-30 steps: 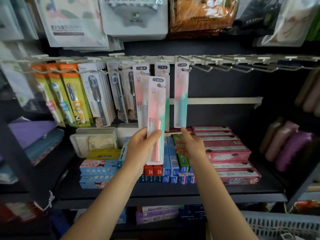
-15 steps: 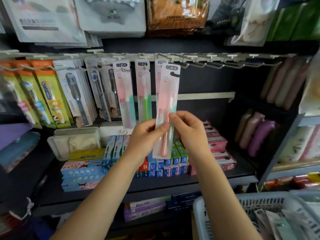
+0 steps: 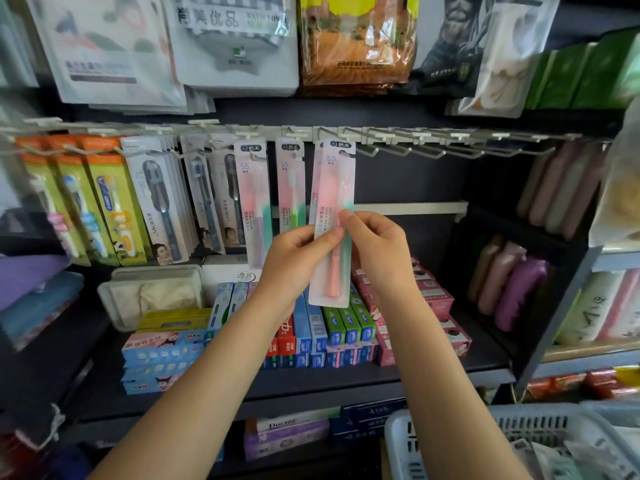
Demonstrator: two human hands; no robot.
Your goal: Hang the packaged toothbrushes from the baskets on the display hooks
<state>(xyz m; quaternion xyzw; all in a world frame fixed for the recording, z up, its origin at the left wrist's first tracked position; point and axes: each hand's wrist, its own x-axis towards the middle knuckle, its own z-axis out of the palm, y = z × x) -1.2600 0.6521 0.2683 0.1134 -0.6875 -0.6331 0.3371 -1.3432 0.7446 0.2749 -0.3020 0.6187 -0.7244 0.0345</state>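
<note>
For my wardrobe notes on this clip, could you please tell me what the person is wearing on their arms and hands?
Nothing shows on them. Both forearms are bare up to the bottom of the picture, with no sleeves in view. The left hand and right hand have no gloves, and I see no rings, watch or bracelet.

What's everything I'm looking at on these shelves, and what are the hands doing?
Held toothbrush pack: one, pink and mint, raised to the hook rail.
Hanging pink-mint packs: at least three, on the middle hooks.
Grey toothbrush packs: several rows, left of those.
Orange-green kids' packs: three rows, far left.
Empty hooks: many, white, right part of the rail.
Toothpaste boxes: many, blue, green, red and pink, on the shelf below.
Basket: one, pale, bottom right.
Bagged goods: several, on the top row.
Left hand: pinches the held pack.
Right hand: pinches its right edge.
</note>
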